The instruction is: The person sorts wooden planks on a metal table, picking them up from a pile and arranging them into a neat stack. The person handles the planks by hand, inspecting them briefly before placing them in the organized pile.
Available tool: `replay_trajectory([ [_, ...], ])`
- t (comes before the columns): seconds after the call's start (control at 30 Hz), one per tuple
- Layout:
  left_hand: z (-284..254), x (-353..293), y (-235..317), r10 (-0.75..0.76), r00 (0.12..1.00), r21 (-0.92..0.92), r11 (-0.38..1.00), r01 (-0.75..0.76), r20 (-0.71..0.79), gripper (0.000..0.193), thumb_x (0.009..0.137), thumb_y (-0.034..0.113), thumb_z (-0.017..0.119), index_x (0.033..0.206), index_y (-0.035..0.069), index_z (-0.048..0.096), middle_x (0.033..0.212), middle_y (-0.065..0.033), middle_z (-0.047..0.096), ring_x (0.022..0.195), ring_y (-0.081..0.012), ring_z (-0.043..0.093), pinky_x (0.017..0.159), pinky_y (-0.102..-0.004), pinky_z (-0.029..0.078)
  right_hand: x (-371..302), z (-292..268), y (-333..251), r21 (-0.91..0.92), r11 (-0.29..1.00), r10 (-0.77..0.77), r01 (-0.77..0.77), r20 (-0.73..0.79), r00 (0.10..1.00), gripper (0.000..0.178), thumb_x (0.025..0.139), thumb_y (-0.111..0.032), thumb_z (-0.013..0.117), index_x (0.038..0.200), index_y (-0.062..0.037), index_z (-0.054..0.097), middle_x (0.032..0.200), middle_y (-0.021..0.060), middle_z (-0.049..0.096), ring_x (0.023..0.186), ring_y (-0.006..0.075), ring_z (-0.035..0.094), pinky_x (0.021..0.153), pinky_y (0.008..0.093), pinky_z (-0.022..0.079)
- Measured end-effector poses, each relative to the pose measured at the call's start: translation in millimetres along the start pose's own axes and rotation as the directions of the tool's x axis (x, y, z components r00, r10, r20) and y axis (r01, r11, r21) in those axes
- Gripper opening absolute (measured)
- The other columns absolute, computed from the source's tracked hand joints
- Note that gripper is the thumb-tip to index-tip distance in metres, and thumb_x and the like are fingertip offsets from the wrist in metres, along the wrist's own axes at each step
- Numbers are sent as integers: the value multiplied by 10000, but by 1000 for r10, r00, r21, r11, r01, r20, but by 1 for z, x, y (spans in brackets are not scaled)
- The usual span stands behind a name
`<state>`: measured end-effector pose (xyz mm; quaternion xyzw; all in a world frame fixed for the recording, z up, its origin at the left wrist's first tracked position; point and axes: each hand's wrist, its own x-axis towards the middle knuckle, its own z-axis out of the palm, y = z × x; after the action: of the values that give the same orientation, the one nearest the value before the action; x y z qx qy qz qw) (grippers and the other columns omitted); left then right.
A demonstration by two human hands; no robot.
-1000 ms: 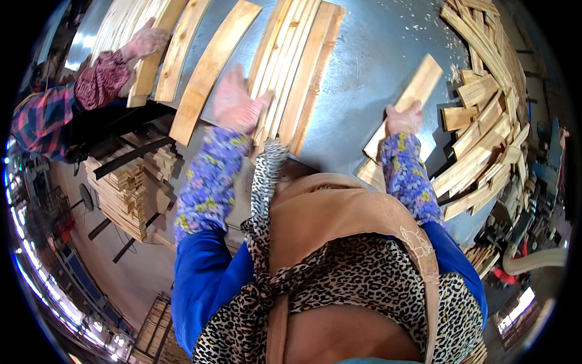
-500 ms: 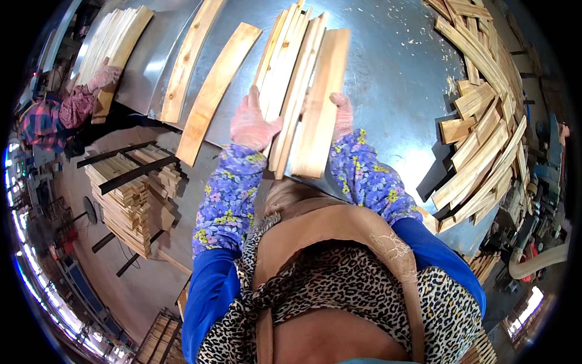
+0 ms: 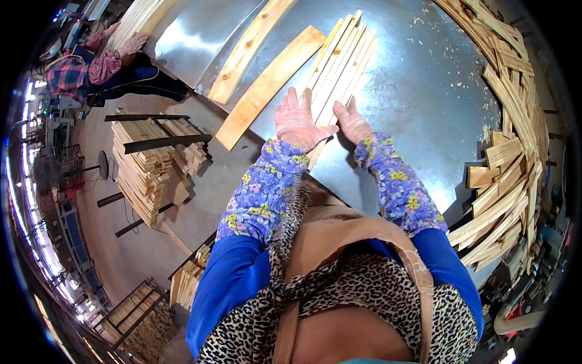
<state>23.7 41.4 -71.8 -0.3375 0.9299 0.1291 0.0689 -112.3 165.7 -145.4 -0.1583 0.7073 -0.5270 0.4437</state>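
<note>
We are looking down at a bundle of thin wooden slats [image 3: 339, 67] lying flat on the metal surface [image 3: 424, 91]. Its long axis is running from the near end by our hands up and slightly to the right, so the far ends are pointing away from us toward the upper right and fanning a little there. We are pressing our left hand [image 3: 297, 120] palm down on the near left part of the bundle, fingers spread and pointing along the slats, thumb reaching right. Our right hand [image 3: 351, 123] is lying just beside it on the bundle's near right edge, fingers straight and together, also pointing up along the slats. Neither hand is closing around anything; both are flat and open on the wood, near each other but not touching. Both forearms in flowered sleeves are reaching forward from our body, the left one angling slightly right, the right one angling left.

Left of the bundle, two wider boards [image 3: 267, 85] are lying side by side on the same slant, the nearer one overhanging the surface's edge. Well to the right of the bundle, a heap of offcut strips [image 3: 515, 121] is curving along the surface's rim. Far left of the bundle, another person [image 3: 91, 64] is handling pale slats, and below them a stack of cut wood [image 3: 145, 164] is standing on the floor.
</note>
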Motion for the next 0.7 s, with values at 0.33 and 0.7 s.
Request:
replay_trajectory([
  [0.33,36,-54,35,9,994,205,978,-31,107,1207,819,554,802,1759,14,271,1784,-340,270,1643,-494,319,1351,-541,298,-341,-251,124,-533,706,-123,-466,-741,660,704,1057,-477,698,1615,-76,548,1303,198,761,1226,382,713,1103,451,552],
  [0.7,28,34,-36,310,951,346,891,-293,7,973,885,484,820,1672,53,444,1631,-309,503,1506,-489,501,1240,-533,453,-337,-224,128,-12,563,259,-827,-947,190,1032,864,-411,811,1709,-49,342,1610,297,518,1485,452,512,1247,520,444],
])
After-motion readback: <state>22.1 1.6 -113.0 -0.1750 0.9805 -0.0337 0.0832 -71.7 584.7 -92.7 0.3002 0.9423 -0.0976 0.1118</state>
